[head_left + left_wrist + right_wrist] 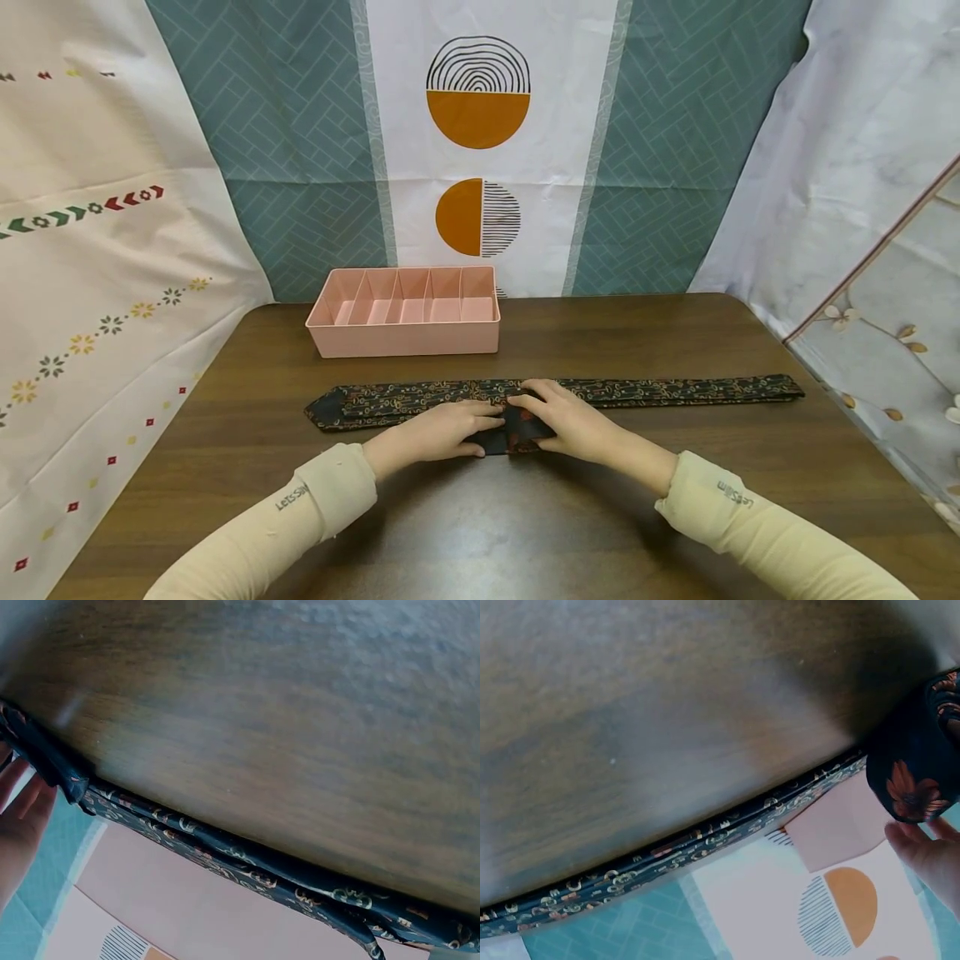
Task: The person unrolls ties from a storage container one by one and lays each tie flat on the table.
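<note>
A long dark necktie (675, 392) with a small gold pattern lies folded lengthwise across the table, its pointed end at the left. In front of its middle is a second dark necktie (513, 432) with reddish-orange flowers. The right wrist view shows this flowered necktie (900, 769) coiled in a roll. My left hand (442, 429) holds its left side between thumb and fingers. On the other side, my right hand (577, 421) grips the roll, fingers over the far edge and thumb at the near edge. The wrist views show only part of each hand.
A pink box (405, 340) with several compartments stands behind the patterned necktie, left of centre. The brown wooden table (480, 533) is backed by a hanging cloth (300, 125), with more cloth at both sides.
</note>
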`<state>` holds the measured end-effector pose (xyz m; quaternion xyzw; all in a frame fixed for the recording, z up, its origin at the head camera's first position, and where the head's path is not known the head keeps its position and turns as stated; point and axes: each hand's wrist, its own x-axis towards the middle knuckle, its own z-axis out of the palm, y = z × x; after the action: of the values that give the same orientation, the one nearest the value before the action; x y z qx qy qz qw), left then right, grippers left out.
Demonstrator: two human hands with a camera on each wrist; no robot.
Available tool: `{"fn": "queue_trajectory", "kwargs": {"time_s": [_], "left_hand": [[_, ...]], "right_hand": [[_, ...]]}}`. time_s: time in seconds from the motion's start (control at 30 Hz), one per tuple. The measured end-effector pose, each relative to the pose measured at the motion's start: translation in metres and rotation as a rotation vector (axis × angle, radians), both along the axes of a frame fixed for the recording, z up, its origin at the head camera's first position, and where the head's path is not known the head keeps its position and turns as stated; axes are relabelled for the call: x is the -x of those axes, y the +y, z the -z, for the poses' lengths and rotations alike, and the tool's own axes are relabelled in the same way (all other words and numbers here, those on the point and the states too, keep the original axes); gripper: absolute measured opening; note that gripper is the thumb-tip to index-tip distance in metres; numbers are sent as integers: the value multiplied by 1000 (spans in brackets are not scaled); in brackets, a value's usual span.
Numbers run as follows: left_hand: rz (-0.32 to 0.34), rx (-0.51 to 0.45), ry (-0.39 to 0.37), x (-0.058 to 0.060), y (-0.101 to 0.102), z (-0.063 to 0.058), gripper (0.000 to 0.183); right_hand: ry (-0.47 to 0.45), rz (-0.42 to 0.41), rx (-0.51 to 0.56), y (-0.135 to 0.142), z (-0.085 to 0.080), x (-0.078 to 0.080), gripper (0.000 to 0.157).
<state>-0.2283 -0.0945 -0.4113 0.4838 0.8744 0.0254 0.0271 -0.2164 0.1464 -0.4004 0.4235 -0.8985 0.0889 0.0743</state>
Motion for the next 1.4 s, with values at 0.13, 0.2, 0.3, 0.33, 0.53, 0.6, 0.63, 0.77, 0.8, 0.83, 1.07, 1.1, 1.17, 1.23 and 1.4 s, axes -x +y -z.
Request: {"fn": "queue_trajectory", "kwargs": {"time_s": [0.13, 0.2, 0.3, 0.33, 0.53, 0.6, 0.63, 0.77, 0.8, 0.83, 1.07, 1.1, 1.17, 1.23, 1.4], "left_hand": [[4, -2, 21, -2, 0, 1, 52], [-1, -3, 20, -3, -1, 2, 51], [-14, -4, 7, -5, -1, 1, 50], [-18, -4, 0, -6, -2, 1, 49], [-35, -2, -46, -12, -4, -3, 50], [-38, 1, -57, -13, -5, -4, 50], [-37, 1, -60, -13, -6, -4, 49], [-31, 8, -68, -15, -9, -5, 49], [-30, 8, -69, -15, -10, -6, 49], [-28, 9, -71, -16, -10, -6, 49], [-9, 12, -51, -19, -14, -10, 49], [-7, 15, -47, -19, -15, -10, 49], [-1, 19, -44, -19, -16, -11, 48], [0, 22, -59, -19, -17, -12, 47], [-3, 22, -98, -18, -21, -13, 44]], "right_hand": [[30, -17, 8, 0, -1, 0, 62], [6, -20, 15, 0, -2, 0, 62], [-60, -9, 21, 1, -4, -2, 62], [-78, -8, 24, 1, -5, -2, 63], [-125, -26, 4, 3, -6, -3, 63], [-139, -30, -5, 3, -7, -2, 61], [-141, -33, -6, 3, -7, -2, 61], [-121, -59, -8, 2, -8, -1, 60], [-109, -66, -7, 2, -8, -1, 61], [-100, -73, -6, 1, -8, -1, 61], [-44, -81, -64, 0, -10, -4, 65], [-35, -82, -78, 1, -11, -4, 65], [-18, -83, -97, 1, -11, -5, 65], [-8, -84, -101, 2, -10, -5, 60], [-1, -106, -64, 3, -10, -6, 49]]}}
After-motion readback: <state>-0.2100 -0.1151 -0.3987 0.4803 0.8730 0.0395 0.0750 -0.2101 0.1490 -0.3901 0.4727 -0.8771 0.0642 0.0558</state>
